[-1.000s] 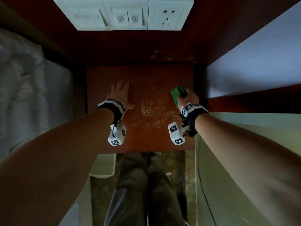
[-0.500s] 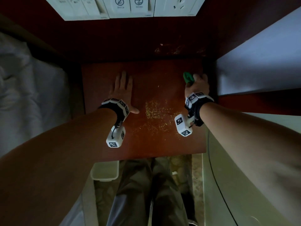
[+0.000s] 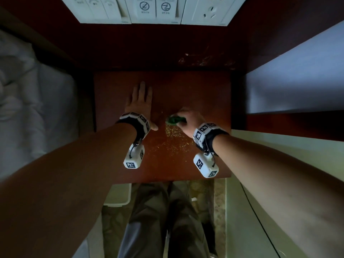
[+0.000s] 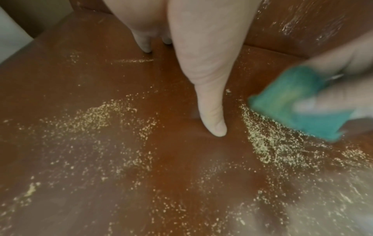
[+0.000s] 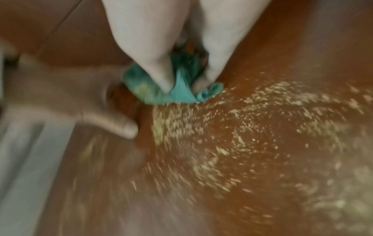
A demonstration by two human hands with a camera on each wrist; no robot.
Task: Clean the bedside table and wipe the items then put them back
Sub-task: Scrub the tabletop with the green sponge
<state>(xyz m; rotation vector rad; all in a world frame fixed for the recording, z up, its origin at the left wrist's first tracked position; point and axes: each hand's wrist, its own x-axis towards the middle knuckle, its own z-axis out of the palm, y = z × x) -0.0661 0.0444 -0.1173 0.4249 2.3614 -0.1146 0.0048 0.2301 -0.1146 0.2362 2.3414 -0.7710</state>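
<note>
The reddish-brown bedside table carries a scatter of pale yellow crumbs across its middle and front. My right hand grips a bunched green cloth and presses it onto the tabletop at the far edge of the crumbs. The cloth bulges out between my fingers in the right wrist view. Left of the cloth, my left hand lies flat on the table, fingers straight and thumb spread out toward the cloth.
A white switch and socket panel sits on the dark wood wall behind the table. White bedding lies to the left. A pale surface with a dark cable is at the right. A white bin and my legs are below the front edge.
My right hand has brought the cloth from the table's far right corner toward the middle, down to the crumbs. The left hand has stayed flat in place.
</note>
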